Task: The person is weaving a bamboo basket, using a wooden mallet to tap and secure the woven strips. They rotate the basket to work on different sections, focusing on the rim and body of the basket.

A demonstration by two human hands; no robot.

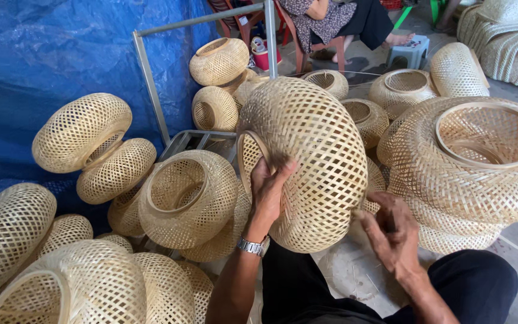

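the left hand (269, 187), a metal watch (252, 246) on its wrist, grips the ring rim of a round woven bamboo shade (313, 162), fingers hooked over the opening's edge. the shade is held up on its side in the middle of the view, above the person's dark-trousered lap, its opening turned to the left. the right hand (391, 231) sits at the shade's lower right edge, fingers curled in around something small and dark; what it is cannot be told, nor whether the fingertips touch the weave.

many finished shades of the same weave lie all around. a stack of wide shades (472, 168) rises just to the right, the top one's ring opening facing up. to the left, a shade with its opening toward the camera (187, 198) rests against others, and more are piled against a blue tarp (37, 54). behind the held shade stands a grey metal frame (151, 84). farther back a seated person (343, 21) is partly seen on a red chair, beside a small blue stool (409, 53).
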